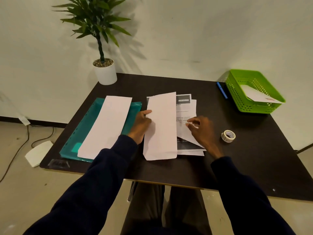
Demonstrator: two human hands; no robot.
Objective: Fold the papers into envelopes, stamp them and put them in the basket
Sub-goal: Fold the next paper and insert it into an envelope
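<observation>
A white sheet folded lengthwise (pixel 160 126) lies at the middle of the dark table. My left hand (pixel 141 125) pinches its left edge, thumb on top. My right hand (pixel 202 131) rests with fingers spread on a stack of printed papers (pixel 186 114) just right of the sheet, over a lifted corner. Another long folded sheet (pixel 105 126) lies on a teal plastic folder (pixel 84 126) at the left. The green basket (pixel 237 92) stands at the far right corner with one finished envelope (pixel 259 95) inside. A roll of clear tape (pixel 228 136) sits right of my right hand.
A blue pen (pixel 222 90) lies left of the basket. A potted plant (pixel 105 72) stands at the table's far left corner against the wall. Cables and a white object (pixel 38 153) lie on the floor to the left.
</observation>
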